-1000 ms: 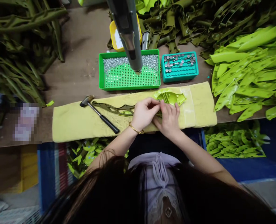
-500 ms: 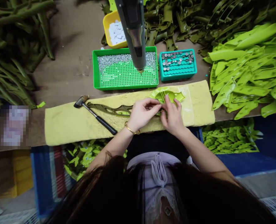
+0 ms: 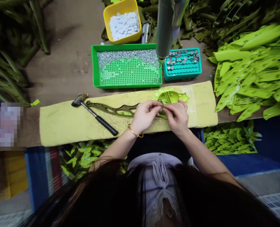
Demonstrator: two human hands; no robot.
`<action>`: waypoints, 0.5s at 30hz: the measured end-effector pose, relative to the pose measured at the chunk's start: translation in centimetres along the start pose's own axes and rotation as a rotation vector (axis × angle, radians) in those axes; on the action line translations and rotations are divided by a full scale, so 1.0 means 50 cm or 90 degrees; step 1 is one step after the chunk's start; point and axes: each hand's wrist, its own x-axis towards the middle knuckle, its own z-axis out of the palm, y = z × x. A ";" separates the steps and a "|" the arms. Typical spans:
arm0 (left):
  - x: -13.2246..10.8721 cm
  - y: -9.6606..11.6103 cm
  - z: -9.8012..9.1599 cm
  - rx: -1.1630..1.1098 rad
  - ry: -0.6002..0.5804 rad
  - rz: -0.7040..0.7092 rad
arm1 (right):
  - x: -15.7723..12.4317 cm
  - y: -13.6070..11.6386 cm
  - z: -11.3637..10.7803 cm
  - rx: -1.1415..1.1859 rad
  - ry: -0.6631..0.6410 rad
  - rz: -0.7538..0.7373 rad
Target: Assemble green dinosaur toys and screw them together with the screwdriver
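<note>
Left hand (image 3: 144, 116) and right hand (image 3: 177, 118) together at 12 o'clock, fingertips pinching small metal bit (image 3: 162, 106) at edge of lime-green piece (image 3: 170, 97) on yellow pad (image 3: 59, 126); risk: bit slipping from pinch, or piece shifting under uneven finger pressure.

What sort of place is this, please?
It looks like a hand-assembly workshop: a green tray of small metal fasteners, a teal rack of round studs, and piles of lime-green cut-out parts.
</note>
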 end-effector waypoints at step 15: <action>-0.016 -0.070 -0.030 0.464 0.046 0.458 | 0.013 0.010 -0.050 -0.334 -0.174 -0.192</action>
